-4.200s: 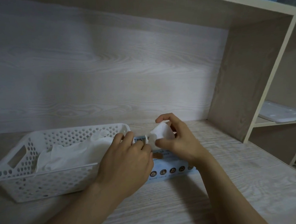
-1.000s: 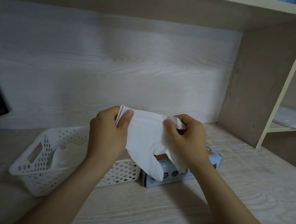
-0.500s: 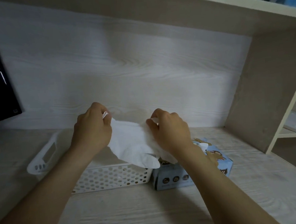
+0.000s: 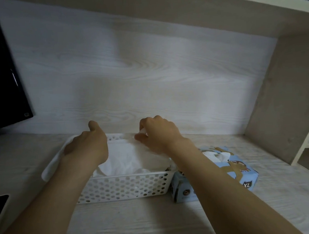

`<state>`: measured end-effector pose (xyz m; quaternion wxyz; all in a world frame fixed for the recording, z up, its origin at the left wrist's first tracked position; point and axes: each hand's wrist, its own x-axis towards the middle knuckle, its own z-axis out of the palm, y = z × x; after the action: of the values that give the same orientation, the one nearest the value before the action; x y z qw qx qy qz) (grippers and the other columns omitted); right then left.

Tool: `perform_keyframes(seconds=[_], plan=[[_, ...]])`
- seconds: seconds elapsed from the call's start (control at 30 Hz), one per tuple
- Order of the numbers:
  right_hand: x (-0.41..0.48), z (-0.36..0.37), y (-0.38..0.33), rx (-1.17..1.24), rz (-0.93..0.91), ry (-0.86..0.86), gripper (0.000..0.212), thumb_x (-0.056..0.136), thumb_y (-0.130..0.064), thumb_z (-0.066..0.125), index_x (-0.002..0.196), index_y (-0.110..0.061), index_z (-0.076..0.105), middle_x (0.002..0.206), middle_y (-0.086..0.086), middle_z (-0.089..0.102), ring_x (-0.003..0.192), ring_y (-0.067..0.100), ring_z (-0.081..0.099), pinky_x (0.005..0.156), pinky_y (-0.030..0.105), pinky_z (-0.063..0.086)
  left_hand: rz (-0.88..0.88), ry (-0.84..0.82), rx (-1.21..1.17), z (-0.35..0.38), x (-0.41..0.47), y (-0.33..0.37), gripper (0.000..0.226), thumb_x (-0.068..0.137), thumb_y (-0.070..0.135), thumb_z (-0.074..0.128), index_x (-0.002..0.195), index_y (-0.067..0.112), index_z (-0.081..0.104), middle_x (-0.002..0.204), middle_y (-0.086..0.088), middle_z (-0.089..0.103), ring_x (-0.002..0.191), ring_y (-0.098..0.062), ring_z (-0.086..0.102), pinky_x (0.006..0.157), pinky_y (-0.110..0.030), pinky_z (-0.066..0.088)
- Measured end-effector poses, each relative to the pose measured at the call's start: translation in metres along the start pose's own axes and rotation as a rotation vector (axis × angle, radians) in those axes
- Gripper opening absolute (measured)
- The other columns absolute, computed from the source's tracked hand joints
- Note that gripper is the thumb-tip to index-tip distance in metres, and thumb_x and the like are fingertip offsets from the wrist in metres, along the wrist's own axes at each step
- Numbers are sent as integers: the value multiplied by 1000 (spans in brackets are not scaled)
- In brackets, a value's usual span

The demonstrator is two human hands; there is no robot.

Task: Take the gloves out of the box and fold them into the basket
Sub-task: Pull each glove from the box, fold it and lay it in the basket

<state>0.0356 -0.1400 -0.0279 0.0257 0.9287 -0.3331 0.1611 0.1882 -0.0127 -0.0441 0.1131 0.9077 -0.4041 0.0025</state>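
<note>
Right hand point(image 4: 158, 134) pinches the glove point(image 4: 124, 155) over the basket point(image 4: 126, 176), the left hand point(image 4: 86, 146) hides its grip; best press folds flat toward nine o'clock

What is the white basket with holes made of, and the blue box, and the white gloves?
The basket looks like moulded plastic: smooth matt white, stiff walls with even round holes. The box looks like printed cardboard: flat folded faces, sharp edges, blue pictures. The gloves look thin, soft and crinkly, maybe plastic film; I cannot tell for sure.
</note>
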Motion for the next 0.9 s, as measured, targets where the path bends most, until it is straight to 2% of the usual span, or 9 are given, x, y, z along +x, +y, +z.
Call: perform_keyframes(seconds=[0.23,0.33,0.4,0.5,0.6,0.67,0.73,0.83,0.9], plan=[[-1,2,-4,-181,-37,28,55,92,-65,70,116,-15,61,104,6,63,88,28,63,69,35,44,-56,-14,154,1,2,1,84,94,6,57,158,6,1,136,-19,55,118,-35,59,82,-42,41],[-4,1,-6,-199,-86,114,53,90,-58,77,121,-17,61,111,5,63,98,28,64,74,37,47,-53,-5,155,2,3,1,81,95,7,56,158,8,4,134,-18,56,117,-35,59,82,-42,42],[-6,-3,-7,-196,-159,140,44,93,-46,77,126,-20,64,119,6,61,109,29,61,86,39,49,-74,-6,151,1,1,3,72,96,12,57,154,10,16,136,-18,54,121,-36,56,84,-43,44],[-11,-10,-7,-54,-223,-20,39,96,-40,76,131,-25,67,118,1,57,115,25,59,88,34,45,-79,63,319,-3,-6,8,53,99,27,59,144,15,35,145,-17,42,132,-39,39,102,-49,40],[-18,-14,-10,89,-176,-298,73,85,-57,82,146,-26,57,130,0,55,124,22,54,92,34,45,114,130,346,2,-5,13,37,101,31,59,134,20,47,141,-11,40,131,-37,34,108,-50,35],[-22,-11,-12,52,-131,-370,89,81,-62,84,154,-25,48,145,2,53,130,23,52,99,38,48,230,21,185,11,-4,15,32,100,38,62,128,25,54,136,-6,46,128,-34,41,105,-45,41],[-25,-6,-11,22,-104,-387,86,83,-61,82,153,-22,50,143,2,56,127,24,57,100,38,52,279,-122,93,19,-2,16,35,97,49,63,126,29,61,134,-2,54,124,-31,50,104,-43,45],[-30,3,-7,151,-101,-251,77,76,-64,86,138,-24,65,127,0,65,111,20,64,94,38,58,298,-210,132,22,-1,15,36,97,55,58,123,30,66,127,-1,63,117,-28,58,101,-42,49],[-34,5,0,273,-135,-45,59,80,-60,84,126,-25,73,112,-4,71,101,13,66,88,34,57,310,-161,102,21,1,15,26,96,53,58,102,29,67,116,-2,66,107,-27,62,94,-41,53]])
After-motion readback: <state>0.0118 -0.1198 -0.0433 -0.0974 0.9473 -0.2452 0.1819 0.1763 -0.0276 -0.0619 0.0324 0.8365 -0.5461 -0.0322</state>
